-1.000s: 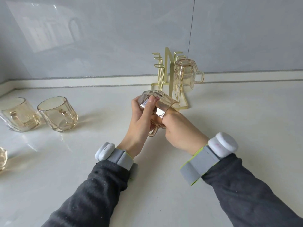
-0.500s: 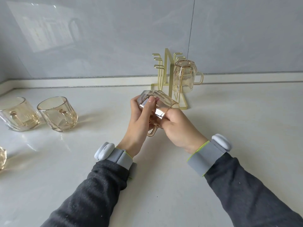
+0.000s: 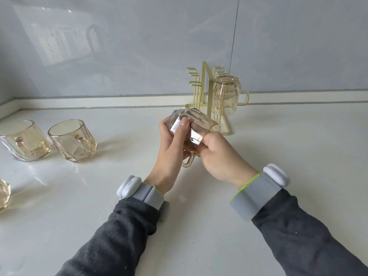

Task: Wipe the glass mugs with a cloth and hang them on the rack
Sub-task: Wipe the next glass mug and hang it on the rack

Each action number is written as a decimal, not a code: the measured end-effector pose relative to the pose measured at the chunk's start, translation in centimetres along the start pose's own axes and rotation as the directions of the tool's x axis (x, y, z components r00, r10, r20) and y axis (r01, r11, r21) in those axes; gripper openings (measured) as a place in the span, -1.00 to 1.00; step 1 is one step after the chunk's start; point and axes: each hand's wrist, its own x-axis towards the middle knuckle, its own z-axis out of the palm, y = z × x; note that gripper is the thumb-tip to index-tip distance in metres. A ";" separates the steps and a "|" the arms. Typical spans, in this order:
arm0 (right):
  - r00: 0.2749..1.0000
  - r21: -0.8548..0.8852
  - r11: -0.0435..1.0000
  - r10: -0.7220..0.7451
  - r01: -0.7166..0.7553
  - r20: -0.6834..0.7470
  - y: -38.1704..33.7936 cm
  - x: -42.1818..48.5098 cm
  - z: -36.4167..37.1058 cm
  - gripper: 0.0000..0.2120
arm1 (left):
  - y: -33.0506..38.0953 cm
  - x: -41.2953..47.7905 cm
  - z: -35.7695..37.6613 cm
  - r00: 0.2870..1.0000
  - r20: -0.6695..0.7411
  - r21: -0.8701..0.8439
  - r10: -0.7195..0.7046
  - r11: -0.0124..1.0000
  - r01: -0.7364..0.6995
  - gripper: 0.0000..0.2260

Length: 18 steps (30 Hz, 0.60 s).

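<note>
An amber glass mug [image 3: 196, 124] lies tilted on its side between both hands above the counter, base pointing up-left, handle hanging down. My left hand [image 3: 171, 148] wraps its base, thumb on the side wall. My right hand [image 3: 219, 154] grips the rim end, fingers partly inside. No cloth shows. Behind stands the gold wire rack [image 3: 205, 86], with one mug [image 3: 226, 96] hanging upside down on its right pegs. Two upright mugs [image 3: 73, 141] [image 3: 24, 143] stand at the left.
Part of another glass [image 3: 4, 194] shows at the left edge. The white counter [image 3: 298, 146] meets a grey glossy wall behind the rack. Grey bands with white pods sit on both wrists.
My right hand has pulled back from inside the mug toward its rim and turned. The mug and left hand stay in nearly the same place.
</note>
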 end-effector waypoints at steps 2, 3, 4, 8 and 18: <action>0.999 -0.220 0.975 -0.045 0.045 0.004 0.2 -0.2 -0.1 -0.46 | -0.1 0.0 0.0 0.999 0.016 0.013 -0.041 0.999 0.041 -0.87; 0.999 -0.268 0.962 -0.053 0.049 -0.009 0.3 -0.3 -0.1 -0.46 | -0.2 0.1 -0.1 0.998 0.019 0.012 -0.063 0.998 0.063 -0.84; 0.998 -0.296 0.954 -0.058 0.048 -0.026 0.5 -0.3 -0.3 -0.48 | -0.3 0.2 -0.1 0.996 0.018 0.007 -0.085 0.996 0.084 -0.80; 0.994 -0.157 0.988 -0.027 0.010 -0.107 0.2 -0.2 -0.1 -0.54 | 0.1 0.4 -0.2 0.993 0.035 -0.057 -0.111 0.992 0.112 -0.73; 0.983 0.708 0.706 0.116 0.020 -0.143 -0.8 -0.2 -1.1 -0.51 | 0.3 0.3 -0.4 0.982 0.136 -0.047 -0.134 0.989 0.142 -0.44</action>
